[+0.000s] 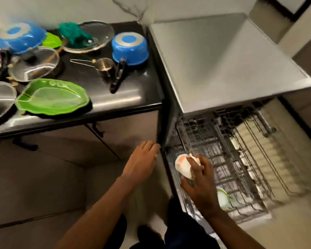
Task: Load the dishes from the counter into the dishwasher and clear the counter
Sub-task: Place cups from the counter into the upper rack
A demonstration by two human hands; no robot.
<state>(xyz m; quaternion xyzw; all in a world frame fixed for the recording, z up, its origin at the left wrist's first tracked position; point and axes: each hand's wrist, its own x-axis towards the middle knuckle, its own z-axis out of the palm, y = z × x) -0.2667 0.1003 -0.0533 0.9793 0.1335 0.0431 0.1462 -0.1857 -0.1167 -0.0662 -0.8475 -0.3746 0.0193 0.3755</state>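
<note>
My right hand (199, 180) grips a white cup with an orange mark (182, 165), held on its side over the front left corner of the pulled-out dishwasher rack (241, 159). My left hand (143, 159) hangs with straight fingers beside the dishwasher's left edge and holds nothing. A white and green dish (223, 196) sits in the rack near its front. On the black counter (133, 97) lie a green leaf-shaped plate (52, 97), a blue saucepan upside down (129, 47), a blue bowl upside down (19, 37), a small steel cup with a wire handle (104, 66) and two glass lids (34, 64).
The dishwasher's steel top (223, 60) stands right of the counter. A green scrubber (73, 34) lies on the larger glass lid (99, 33). A steel plate (0, 99) sits at the counter's left edge. Cabinet doors (61, 150) are below the counter. My feet are on the floor.
</note>
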